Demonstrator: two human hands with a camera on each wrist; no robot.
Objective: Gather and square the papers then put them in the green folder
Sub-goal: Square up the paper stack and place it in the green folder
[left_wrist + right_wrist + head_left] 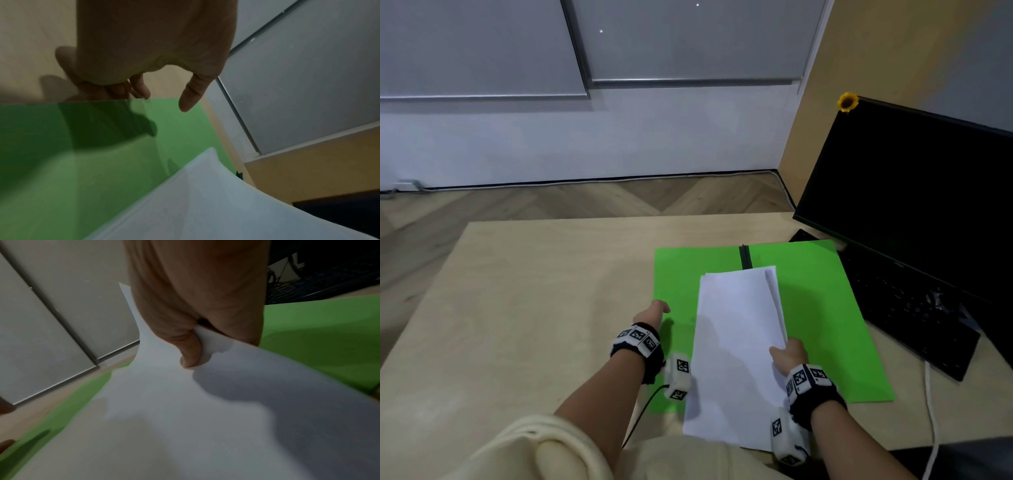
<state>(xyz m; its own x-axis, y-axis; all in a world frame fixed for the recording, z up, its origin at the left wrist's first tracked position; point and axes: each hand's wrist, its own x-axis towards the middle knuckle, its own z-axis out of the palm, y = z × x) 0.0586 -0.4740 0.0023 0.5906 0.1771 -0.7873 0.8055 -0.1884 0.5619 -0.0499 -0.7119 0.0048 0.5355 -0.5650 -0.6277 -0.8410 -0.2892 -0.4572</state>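
The green folder [825,308] lies open on the wooden table [534,308], a black clip [744,257] at its far spine. My right hand [787,356] pinches a stack of white papers [739,342] by its right edge, thumb on top, and holds it tilted over the folder's middle. In the right wrist view the thumb [191,350] presses on the papers [185,418] above the folder [318,337]. My left hand [652,313] is at the folder's left edge. There its fingers [139,87] curl under the folder [102,146], with the thumb above.
A black monitor [911,188] with a sunflower [847,101] on its corner stands at the right. A black keyboard [911,308] lies against the folder's right side. A white cable [931,411] runs off the front right edge. Bare tabletop lies to the left.
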